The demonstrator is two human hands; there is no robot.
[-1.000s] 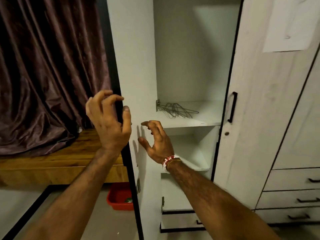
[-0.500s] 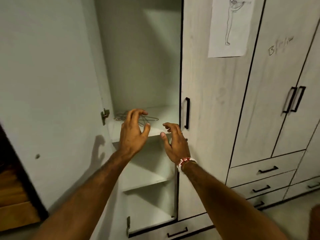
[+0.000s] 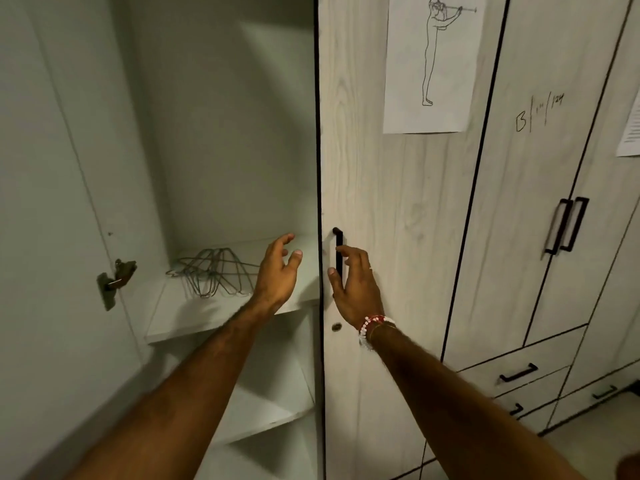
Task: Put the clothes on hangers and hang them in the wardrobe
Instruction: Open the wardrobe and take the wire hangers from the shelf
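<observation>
The pale wardrobe stands with its left door [image 3: 52, 202] swung open. Inside, a small heap of wire hangers [image 3: 211, 271] lies on a white shelf [image 3: 173, 313]. My left hand [image 3: 278, 271] hovers over the shelf just right of the hangers, fingers relaxed and empty. My right hand [image 3: 353, 285], with a beaded band at the wrist, is in front of the black handle [image 3: 337, 251] of the closed right door [image 3: 391, 237], fingers loosely spread beside the handle without gripping it. No clothes are in view.
Lower shelves [image 3: 256, 410] sit below the hanger shelf. A sheet with a line drawing [image 3: 433, 60] is stuck on the closed door. Further right are more closed doors with twin handles [image 3: 566, 225] and drawers [image 3: 516, 372]. A hinge [image 3: 116, 275] juts from the open door.
The view has swung right and closer to the wardrobe. My left hand moved from beside the hangers to the right end of the shelf; my right hand rose to the door handle.
</observation>
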